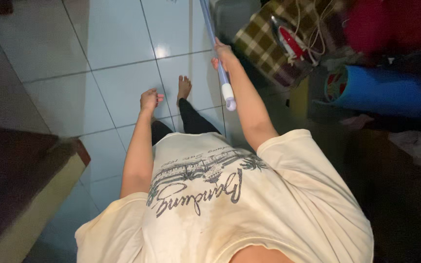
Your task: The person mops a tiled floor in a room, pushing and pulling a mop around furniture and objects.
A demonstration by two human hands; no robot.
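— Fingers of your right hand wrap the long pale-blue pole with a white end cap, which slants up past the plaid cloth bundle.

— And your left hand?

— It hangs loose and holds nothing, above the glossy white tiled floor, near your bare foot.

The view is dim and bluish overall. A lamp overhead leaves a small bright glare spot on the floor tiles, the best-lit area. The right side sinks into deep shadow, as does the lower left corner. Motion blur softens the edges, especially the red cloth at upper right.
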